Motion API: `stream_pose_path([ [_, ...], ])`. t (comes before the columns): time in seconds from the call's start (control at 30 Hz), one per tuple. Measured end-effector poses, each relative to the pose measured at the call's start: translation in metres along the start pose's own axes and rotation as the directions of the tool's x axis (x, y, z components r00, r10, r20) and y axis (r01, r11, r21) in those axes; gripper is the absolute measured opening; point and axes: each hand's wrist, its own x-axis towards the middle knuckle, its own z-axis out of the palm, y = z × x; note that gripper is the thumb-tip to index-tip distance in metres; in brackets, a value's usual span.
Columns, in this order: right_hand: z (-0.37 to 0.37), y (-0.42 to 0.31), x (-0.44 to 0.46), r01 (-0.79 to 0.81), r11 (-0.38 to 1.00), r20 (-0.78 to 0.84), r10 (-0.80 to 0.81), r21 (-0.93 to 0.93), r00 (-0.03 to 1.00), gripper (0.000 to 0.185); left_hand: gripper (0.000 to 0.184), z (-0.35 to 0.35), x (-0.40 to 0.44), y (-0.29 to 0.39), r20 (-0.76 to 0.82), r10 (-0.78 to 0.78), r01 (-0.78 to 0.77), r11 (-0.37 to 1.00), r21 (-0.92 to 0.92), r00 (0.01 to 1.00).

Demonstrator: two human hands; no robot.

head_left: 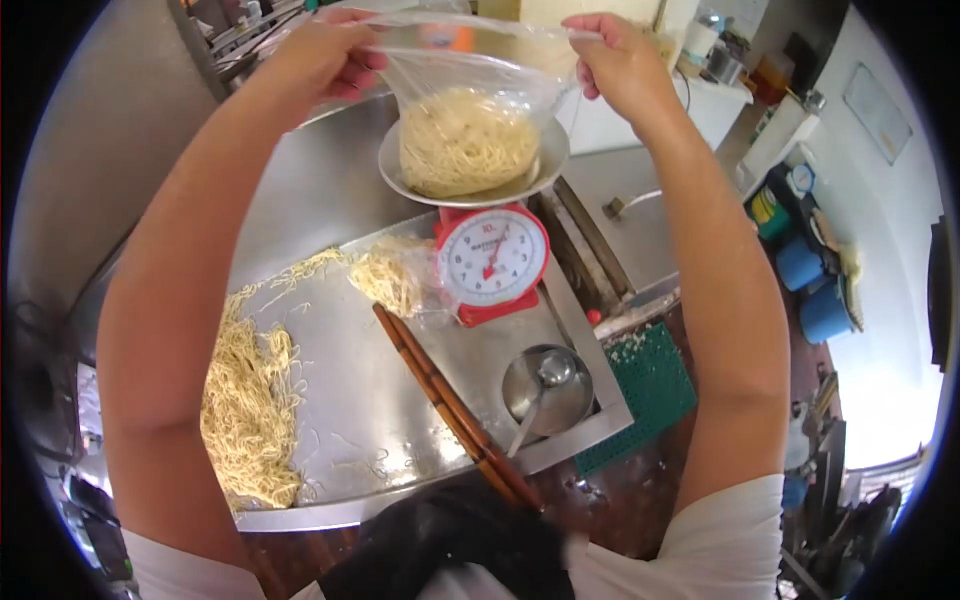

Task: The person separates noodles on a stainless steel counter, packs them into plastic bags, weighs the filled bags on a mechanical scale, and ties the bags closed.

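Note:
My left hand [335,58] and my right hand [622,68] each pinch one side of the open end of a clear plastic bag [480,78], stretching it wide. Pale yellow noodles [468,145] fill the bottom of this bag, which rests in the round metal pan [555,168] of a red dial scale [493,255]. Beside the scale, to its left, lies a smaller clump of noodles [390,280] with clear plastic around it. A large heap of loose noodles [245,430] covers the left part of the steel worktop [345,400].
Long brown wooden sticks [440,385] lie slanted across the worktop and over its front edge. At the right corner stands a metal bowl [572,408] with a ladle [530,420] in it. A green mat [650,400] is on the floor; blue containers [825,310] stand far right.

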Motion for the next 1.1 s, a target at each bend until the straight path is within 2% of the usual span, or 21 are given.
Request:
stream_pose_path([
  [0.1,-0.002,-0.013,-0.002,-0.053,0.998,-0.021,0.052,-0.041,0.998,0.025,0.039,-0.007,0.005,-0.007,0.074,-0.002,0.001,1.000,0.012,0.997],
  [0.2,-0.006,-0.006,0.000,-0.018,0.996,0.041,0.022,-0.091,0.999,0.028,0.038,-0.005,0.003,-0.010,0.066,-0.022,0.022,1.000,0.000,0.998],
  [0.23,-0.007,-0.004,0.000,-0.027,0.990,0.053,0.035,-0.138,0.998,0.034,0.039,-0.010,0.007,-0.013,0.129,-0.033,0.027,0.999,0.046,0.991],
  [0.33,-0.010,-0.036,-0.023,-0.064,0.952,0.068,0.088,-0.300,0.994,0.042,0.046,-0.014,0.017,-0.023,0.113,-0.075,0.063,0.992,0.107,0.991],
  [0.37,-0.011,-0.023,-0.019,0.075,0.876,0.059,-0.053,-0.476,0.997,0.045,0.032,-0.008,0.013,-0.019,0.097,-0.086,0.078,0.993,0.086,0.992],
  [0.4,-0.012,-0.006,-0.013,0.198,0.749,0.078,-0.193,-0.633,0.978,0.048,0.019,0.002,0.004,-0.010,0.081,-0.098,0.092,0.994,0.066,0.992],
  [0.43,-0.014,0.010,-0.006,0.301,0.577,0.124,-0.326,-0.760,0.937,0.051,0.014,0.009,-0.004,-0.005,0.063,-0.109,0.106,0.993,0.045,0.992],
  [0.53,-0.010,-0.006,-0.022,0.120,0.768,0.051,-0.113,-0.630,0.992,0.057,0.011,0.005,-0.019,-0.009,0.082,-0.126,0.128,0.991,-0.024,0.989],
  [0.6,-0.009,-0.021,-0.046,0.222,0.811,0.019,-0.253,-0.541,0.967,0.058,0.037,-0.010,-0.043,-0.032,0.009,0.009,-0.011,0.983,0.185,1.000],
  [0.63,-0.011,-0.014,-0.048,0.225,0.850,-0.020,-0.267,-0.475,0.964,0.052,0.053,-0.023,-0.057,-0.051,-0.015,0.079,-0.071,0.953,0.294,0.997],
  [0.7,-0.019,0.007,-0.047,0.191,0.929,-0.113,-0.238,-0.318,0.965,0.034,0.056,-0.080,-0.078,-0.135,-0.081,0.039,0.004,0.879,0.476,0.996],
  [0.73,-0.021,-0.001,-0.060,0.159,0.951,-0.121,-0.196,-0.265,0.973,0.033,0.055,-0.118,-0.099,-0.192,-0.104,0.089,0.010,0.713,0.702,0.991],
  [0.77,-0.024,-0.013,-0.079,0.124,0.969,-0.125,-0.153,-0.216,0.980,0.031,0.053,-0.147,-0.136,-0.249,-0.199,0.053,0.112,0.677,0.727,0.978],
  [0.8,-0.031,-0.017,-0.090,0.041,0.977,-0.114,-0.066,-0.210,0.991,0.034,0.055,-0.179,-0.180,-0.292,-0.278,-0.210,0.348,0.575,0.740,0.937],
  [0.83,-0.038,-0.019,-0.099,-0.040,0.977,-0.097,0.020,-0.207,0.995,0.037,0.059,-0.201,-0.238,-0.331,-0.341,-0.260,0.420,0.371,0.828,0.903],
  [0.87,-0.039,-0.022,-0.109,-0.094,0.972,-0.113,0.070,-0.217,0.991,0.036,0.064,-0.213,-0.294,-0.354,-0.474,-0.496,0.618,0.175,0.766,0.728],
  [0.9,-0.040,-0.026,-0.117,-0.146,0.962,-0.134,0.117,-0.230,0.984,0.035,0.061,-0.243,-0.365,-0.421,-0.493,-0.556,0.657,0.133,0.742,0.669],
  [0.93,-0.041,-0.030,-0.124,-0.200,0.949,-0.161,0.163,-0.245,0.973,0.033,0.052,-0.242,-0.422,-0.441,-0.390,-0.548,0.567,0.196,0.800,0.740],
  [0.97,-0.041,-0.034,-0.130,-0.209,0.952,-0.141,0.180,-0.224,0.973,0.032,0.046,-0.231,-0.460,-0.453,-0.498,-0.378,0.616,0.333,0.714,0.781],
  [1.0,-0.038,-0.038,-0.135,-0.218,0.954,-0.113,0.198,-0.205,0.974,0.031,0.041,-0.218,-0.485,-0.460,-0.613,-0.212,0.629,0.472,0.618,0.761],
  [1.1,0.002,-0.063,-0.144,-0.221,0.960,-0.068,0.212,-0.172,0.975,0.029,0.039,-0.208,-0.472,-0.422,-0.721,-0.378,0.794,0.457,0.400,0.580],
])
